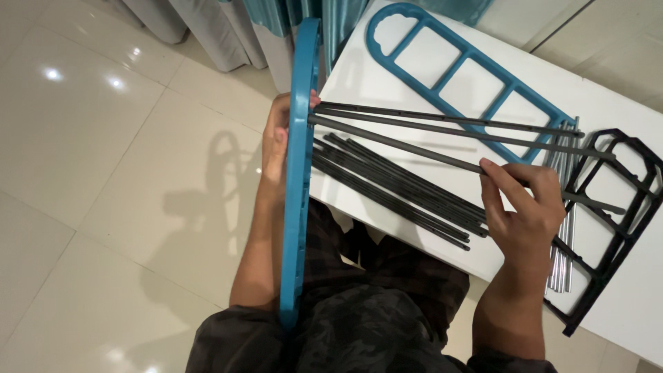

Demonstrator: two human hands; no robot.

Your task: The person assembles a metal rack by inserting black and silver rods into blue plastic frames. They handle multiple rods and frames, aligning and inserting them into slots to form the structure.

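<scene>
The white table (pixel 414 76) is crowded; a loose bundle of dark rods (pixel 394 190) lies across its near half, with a flat blue frame (pixel 469 65) behind and a black frame (pixel 615 207) with silvery tubes (pixel 563 255), perhaps metal, at the right; bare surface shows at the far right corner; an upright blue frame (pixel 298 186) walls the left edge; beyond it the tiled floor (pixel 103 173) lies open.

Left hand (pixel 278 135) extended forward, fingers curled in a closed grip. Right hand (pixel 525 207) raised, fingers pinched shut, forearm bare.
</scene>
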